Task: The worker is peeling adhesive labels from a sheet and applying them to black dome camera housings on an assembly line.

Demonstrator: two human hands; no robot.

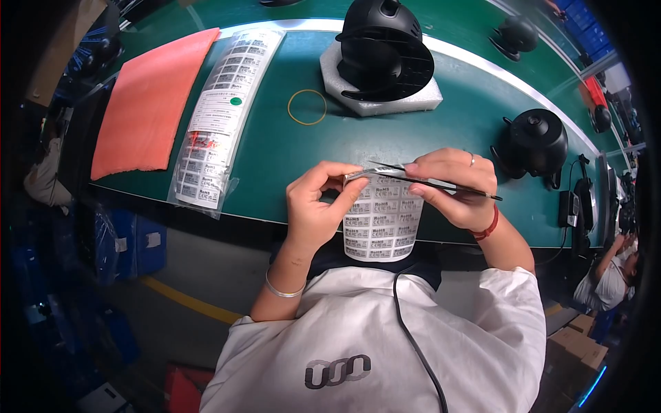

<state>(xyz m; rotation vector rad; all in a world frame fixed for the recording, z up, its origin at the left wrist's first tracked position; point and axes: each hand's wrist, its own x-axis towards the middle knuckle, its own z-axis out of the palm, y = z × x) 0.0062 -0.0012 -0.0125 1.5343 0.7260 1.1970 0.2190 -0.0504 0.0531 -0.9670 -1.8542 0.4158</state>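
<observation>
Between my hands, over the table's near edge, hangs a sheet of grey-and-white labels (pixel 381 224). My left hand (pixel 320 196) pinches its top left corner between thumb and fingers. Dark tweezers (pixel 461 188) are gripped in my right hand (pixel 458 186), their tips pointing left at the sheet's folded top edge. Whether a label sits between the tips is too small to tell. Beyond my hands, a black rounded appliance housing (pixel 385 55) with an open front stands on a white foam block (pixel 430 96).
At left lie a pink foam sheet (pixel 155 100) and a plastic sleeve of labels (pixel 206 155). A yellow rubber band (pixel 307 107) rests on the green table (pixel 289 151). Another black appliance (pixel 533 141) and a power adapter (pixel 569 208) are at right. People work farther off.
</observation>
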